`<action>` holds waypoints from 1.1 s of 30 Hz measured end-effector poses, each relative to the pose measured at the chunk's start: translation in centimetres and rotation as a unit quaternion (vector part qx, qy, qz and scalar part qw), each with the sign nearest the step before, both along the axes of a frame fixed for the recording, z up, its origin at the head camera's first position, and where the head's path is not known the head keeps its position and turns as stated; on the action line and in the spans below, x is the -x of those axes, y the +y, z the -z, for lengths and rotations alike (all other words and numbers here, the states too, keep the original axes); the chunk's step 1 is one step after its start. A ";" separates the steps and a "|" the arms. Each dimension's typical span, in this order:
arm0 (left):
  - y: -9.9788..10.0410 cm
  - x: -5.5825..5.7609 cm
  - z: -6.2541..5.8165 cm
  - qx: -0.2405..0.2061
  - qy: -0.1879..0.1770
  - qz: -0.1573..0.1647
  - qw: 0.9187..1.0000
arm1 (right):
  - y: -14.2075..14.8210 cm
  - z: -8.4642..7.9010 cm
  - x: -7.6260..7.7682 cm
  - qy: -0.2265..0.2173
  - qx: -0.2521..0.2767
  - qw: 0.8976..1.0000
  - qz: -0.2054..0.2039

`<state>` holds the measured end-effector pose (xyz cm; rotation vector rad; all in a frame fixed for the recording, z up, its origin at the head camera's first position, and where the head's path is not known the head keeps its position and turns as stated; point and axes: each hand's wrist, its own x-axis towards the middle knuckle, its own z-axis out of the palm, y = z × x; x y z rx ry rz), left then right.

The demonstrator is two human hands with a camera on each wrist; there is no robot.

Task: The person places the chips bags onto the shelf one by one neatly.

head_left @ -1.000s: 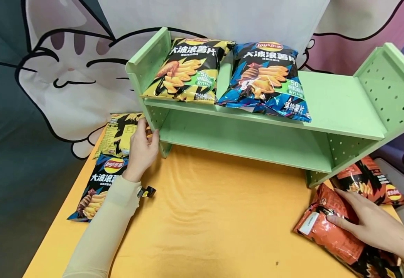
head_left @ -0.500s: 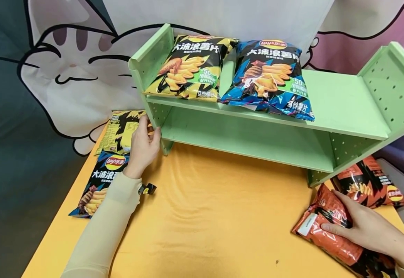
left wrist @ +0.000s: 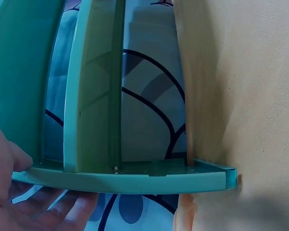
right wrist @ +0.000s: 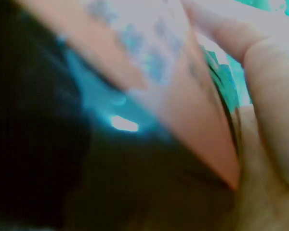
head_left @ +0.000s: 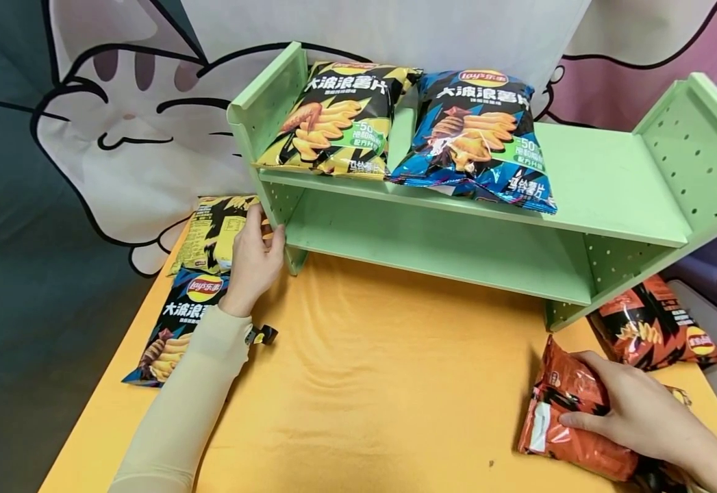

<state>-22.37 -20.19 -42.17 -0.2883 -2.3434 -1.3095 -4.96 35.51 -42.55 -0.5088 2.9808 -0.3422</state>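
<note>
At the left end of the light green two-tier shelf (head_left: 611, 185), my left hand (head_left: 255, 263) grips the side panel. The left wrist view shows the thumb on one face of that panel (left wrist: 135, 183) and the fingers on the other. My right hand (head_left: 644, 411) holds a red bag of chips (head_left: 586, 448) at the front right, thumb across its face and the other fingers over its far side. Its black lower part is partly covered by the hand. Blurred and close, the bag (right wrist: 197, 125) fills much of the right wrist view.
A yellow chip bag (head_left: 340, 123) and a blue one (head_left: 475, 137) lean on the upper tier. Another yellow bag (head_left: 200, 236) and blue bag (head_left: 173, 329) lie left on the orange tabletop (head_left: 383, 383). A second red bag (head_left: 654, 325) lies by the shelf's right end.
My right hand has turned and tilted the red bag, drawing it slightly away from the red bag behind. My left hand stays on the shelf panel.
</note>
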 end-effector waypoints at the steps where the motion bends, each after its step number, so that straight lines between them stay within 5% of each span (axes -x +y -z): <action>1: 0.0 0.0 0.0 0.000 0.000 -0.001 1.000 | -0.4 -0.1 0.0 0.012 0.002 1.000 -0.008; 7: 0.0 0.0 0.1 0.000 0.002 -0.001 1.000 | -3.2 -0.7 0.2 0.067 0.038 0.994 -0.074; 18: 0.0 0.0 0.2 0.003 0.005 0.002 1.000 | -9.5 -2.1 2.5 0.079 0.046 0.981 -0.169; 25: -0.1 0.1 0.2 0.007 0.009 0.000 1.000 | -14.0 -2.7 5.3 0.101 0.056 0.960 -0.257; 33: -0.1 0.1 0.2 0.003 0.009 0.000 1.000 | -19.5 -3.0 7.8 0.068 0.063 0.942 -0.323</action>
